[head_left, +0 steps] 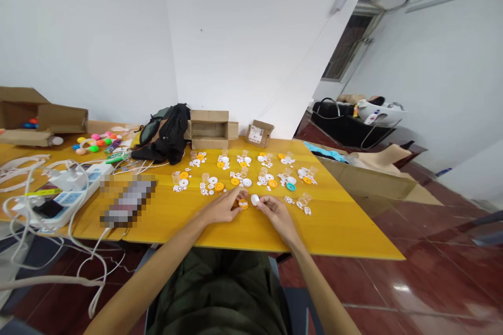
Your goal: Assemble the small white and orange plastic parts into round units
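My left hand point(226, 205) pinches an orange round plastic piece point(243, 204) with something pale inside it, just above the wooden table. Close beside it, my right hand point(276, 213) grips a small white plastic piece point(255, 200) between thumb and fingers. The two pieces are near each other but apart. Beyond my hands lie several small groups of parts: clear cups point(205, 177), orange discs point(219, 187), white discs point(247, 182) and white cut-out pieces point(183, 183). A teal disc point(290, 187) sits among those to the right.
On the yellow table point(334, 225) a power strip point(74, 196) with tangled white cables and a blurred-out phone-like object point(129, 202) lie left. Behind are a dark bag point(168, 133), an open cardboard box point(209, 131), a smaller box point(259, 133) and colourful balls point(94, 148).
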Motion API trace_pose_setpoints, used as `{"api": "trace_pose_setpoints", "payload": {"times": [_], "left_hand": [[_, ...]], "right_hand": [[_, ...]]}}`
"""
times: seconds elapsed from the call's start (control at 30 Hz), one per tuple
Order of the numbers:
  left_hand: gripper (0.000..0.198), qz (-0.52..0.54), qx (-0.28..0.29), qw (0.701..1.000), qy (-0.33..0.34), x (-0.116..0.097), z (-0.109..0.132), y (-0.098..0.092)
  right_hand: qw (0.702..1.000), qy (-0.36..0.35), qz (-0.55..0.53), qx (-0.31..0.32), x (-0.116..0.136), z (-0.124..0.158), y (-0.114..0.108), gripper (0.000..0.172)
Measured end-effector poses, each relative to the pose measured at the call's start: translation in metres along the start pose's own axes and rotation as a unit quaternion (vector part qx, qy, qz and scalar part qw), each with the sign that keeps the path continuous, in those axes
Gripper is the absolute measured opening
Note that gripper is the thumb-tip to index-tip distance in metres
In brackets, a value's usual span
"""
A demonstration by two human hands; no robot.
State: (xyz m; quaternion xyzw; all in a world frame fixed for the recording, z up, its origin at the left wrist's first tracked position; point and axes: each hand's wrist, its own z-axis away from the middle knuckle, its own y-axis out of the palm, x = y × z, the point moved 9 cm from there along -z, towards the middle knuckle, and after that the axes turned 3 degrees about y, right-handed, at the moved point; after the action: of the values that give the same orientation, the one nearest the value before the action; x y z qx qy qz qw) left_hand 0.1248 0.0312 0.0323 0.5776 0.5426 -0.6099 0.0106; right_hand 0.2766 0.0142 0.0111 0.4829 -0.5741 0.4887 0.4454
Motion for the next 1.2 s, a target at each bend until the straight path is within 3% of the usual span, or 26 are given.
{"api": "trace_pose_setpoints", "payload": {"times": [0.53, 0.7, 0.9, 1.2], "left_hand": [[0.041, -0.002, -0.009, 1.0, -0.012, 0.005, -0.002, -0.001], [0.043, 0.035, -0.009, 0.999, 0.004, 0.004, -0.002, 0.0], [0.051, 0.052, -0.015, 0.998, 0.013, 0.007, -0.003, 0.001], [0.052, 0.056, -0.014, 0.998, 0.014, 0.007, -0.002, 0.001]], "right_hand": [[0.999, -0.034, 0.001, 0.015, 0.006, 0.001, 0.008, 0.046], [0.994, -0.082, 0.06, 0.027, 0.019, 0.005, 0.017, 0.035], [0.969, -0.178, 0.167, 0.04, 0.033, 0.01, 0.03, 0.019], [0.943, -0.237, 0.233, 0.038, 0.036, 0.016, 0.038, 0.02]]}}
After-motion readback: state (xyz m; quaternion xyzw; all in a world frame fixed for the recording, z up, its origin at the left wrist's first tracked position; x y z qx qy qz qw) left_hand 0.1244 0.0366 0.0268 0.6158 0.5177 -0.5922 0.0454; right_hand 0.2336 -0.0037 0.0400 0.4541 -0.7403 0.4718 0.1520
